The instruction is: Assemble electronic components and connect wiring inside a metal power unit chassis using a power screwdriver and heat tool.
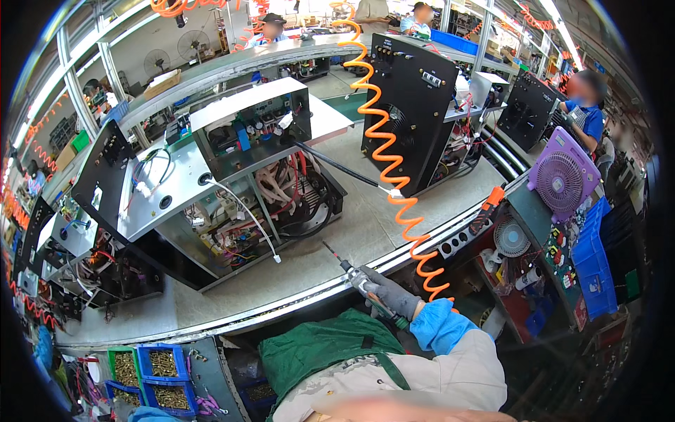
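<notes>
My right hand (398, 294), in a grey glove with a blue sleeve cover (444, 326), is closed around a power screwdriver (357, 278). Its thin bit points away from me, over the near edge of the workbench (337, 264), and touches no machine. Beyond the bit stands an open metal machine cabinet (242, 184) with wiring, circuit boards and a black front panel. A white cable with a connector (276, 258) hangs down its side. At the lower left edge a bit of blue sleeve (151, 415) shows, but my left hand is out of the picture.
An orange coiled air hose (383, 141) hangs down close by my right arm. Another cabinet with a black panel (408, 105) stands behind it. Blue and green bins (165, 360) hold brass-coloured screws at lower left. A purple fan (562, 174) and a co-worker (589, 116) are at right.
</notes>
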`<action>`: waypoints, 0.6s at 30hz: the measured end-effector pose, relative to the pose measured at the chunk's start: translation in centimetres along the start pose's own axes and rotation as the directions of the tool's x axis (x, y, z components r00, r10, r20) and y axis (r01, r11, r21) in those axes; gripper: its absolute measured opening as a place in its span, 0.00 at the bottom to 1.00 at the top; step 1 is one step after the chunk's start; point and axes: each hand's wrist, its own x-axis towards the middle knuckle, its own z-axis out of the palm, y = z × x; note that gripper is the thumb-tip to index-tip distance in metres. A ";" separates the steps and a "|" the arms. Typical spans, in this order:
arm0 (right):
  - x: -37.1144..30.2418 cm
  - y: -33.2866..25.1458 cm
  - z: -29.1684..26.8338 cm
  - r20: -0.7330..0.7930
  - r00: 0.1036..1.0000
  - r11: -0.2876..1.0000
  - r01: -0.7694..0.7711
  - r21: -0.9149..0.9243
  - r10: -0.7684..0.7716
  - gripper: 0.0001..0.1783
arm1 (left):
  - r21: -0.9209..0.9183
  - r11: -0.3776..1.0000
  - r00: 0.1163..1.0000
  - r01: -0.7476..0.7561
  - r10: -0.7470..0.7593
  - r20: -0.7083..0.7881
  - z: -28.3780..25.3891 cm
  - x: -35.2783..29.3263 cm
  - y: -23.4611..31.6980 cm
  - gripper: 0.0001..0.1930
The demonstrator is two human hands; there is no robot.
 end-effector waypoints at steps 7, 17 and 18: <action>-0.8 0.5 -0.1 -0.013 1.000 0.998 0.015 0.067 -0.014 0.38 | -0.263 0.960 0.980 0.097 -0.046 0.194 2.8 0.8 2.9 0.22; -1.5 1.8 -1.0 -0.047 0.998 0.996 0.035 0.088 -0.031 0.38 | -0.584 0.759 0.896 0.288 0.001 0.444 9.2 3.7 12.0 0.22; -1.6 1.8 -1.4 -0.048 0.998 0.996 0.032 0.088 -0.028 0.38 | -0.606 0.732 0.884 0.312 0.011 0.468 10.3 4.1 13.3 0.22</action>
